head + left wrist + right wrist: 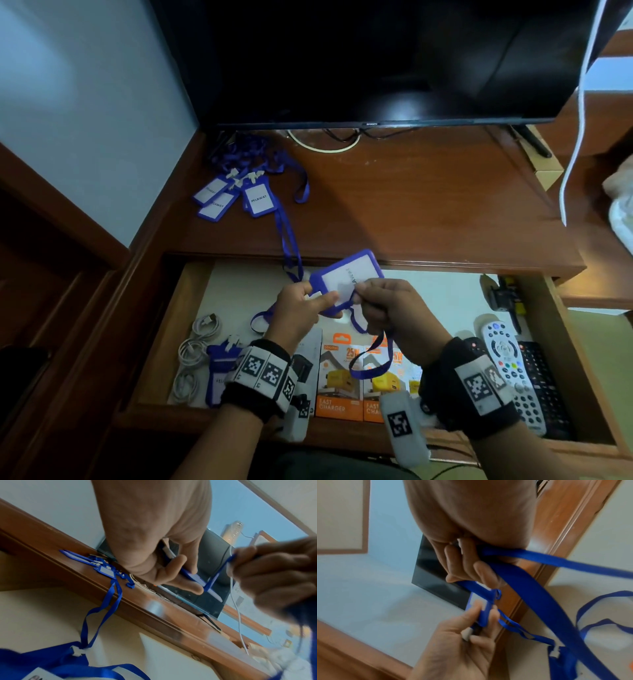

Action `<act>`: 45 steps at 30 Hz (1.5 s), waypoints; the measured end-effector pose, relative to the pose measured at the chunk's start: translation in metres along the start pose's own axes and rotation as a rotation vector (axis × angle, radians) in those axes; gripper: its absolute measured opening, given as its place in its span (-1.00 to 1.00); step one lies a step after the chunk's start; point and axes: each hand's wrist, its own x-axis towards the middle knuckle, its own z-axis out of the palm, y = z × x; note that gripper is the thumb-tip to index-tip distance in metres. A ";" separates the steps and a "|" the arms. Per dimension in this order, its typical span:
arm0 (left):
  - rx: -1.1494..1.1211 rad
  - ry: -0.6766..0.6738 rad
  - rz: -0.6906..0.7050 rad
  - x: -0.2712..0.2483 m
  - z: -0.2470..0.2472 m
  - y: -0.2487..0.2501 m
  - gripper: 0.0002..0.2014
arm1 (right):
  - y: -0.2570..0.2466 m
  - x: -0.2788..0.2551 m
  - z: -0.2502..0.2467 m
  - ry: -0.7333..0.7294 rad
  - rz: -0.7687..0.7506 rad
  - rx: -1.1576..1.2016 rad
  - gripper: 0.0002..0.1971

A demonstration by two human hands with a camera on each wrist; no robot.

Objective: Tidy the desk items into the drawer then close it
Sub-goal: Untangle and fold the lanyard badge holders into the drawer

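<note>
Both hands hold one blue badge holder [352, 274] above the open drawer [178, 325]. My left hand [320, 303] pinches its clip end, thumb on top. My right hand [363, 291] pinches the blue lanyard strap [371, 359] against the card, and the strap loops down below the wrist. In the left wrist view the badge holder [193, 577] is seen edge-on between thumb and fingers. In the right wrist view the lanyard strap [539, 595] runs through my curled fingers [471, 568]. Several more badges [239, 195] with lanyards lie at the desk's back left. Another badge [219, 373] lies in the drawer.
The drawer also holds white cables [195, 353], orange charger boxes [339, 380] and remotes [510, 370] at the right. A dark TV [376, 61] stands at the desk's back. A white cord [579, 120] hangs at the right.
</note>
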 end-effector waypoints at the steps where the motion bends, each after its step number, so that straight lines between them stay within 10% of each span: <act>1: 0.015 -0.028 0.015 0.000 0.003 0.003 -0.94 | -0.004 0.000 -0.001 -0.003 -0.019 0.033 -0.73; 10: 0.342 -0.285 0.034 0.013 0.013 0.020 -0.88 | -0.021 0.016 -0.026 0.111 -0.018 0.159 -0.75; 23: 0.888 -0.677 0.152 0.031 0.010 0.048 -0.81 | -0.023 0.019 -0.066 0.226 0.108 -0.267 -0.75; 28: 0.500 -0.871 0.110 0.034 -0.006 0.059 -0.91 | -0.014 0.017 -0.076 0.111 0.085 -0.374 -0.65; 37: -0.291 -0.557 0.154 0.034 0.010 0.054 -0.84 | -0.013 0.033 -0.063 0.126 -0.051 -0.077 -0.97; 45: -0.312 -0.235 0.208 0.028 0.017 0.063 -0.86 | 0.017 0.046 -0.056 -0.072 0.093 0.249 -0.60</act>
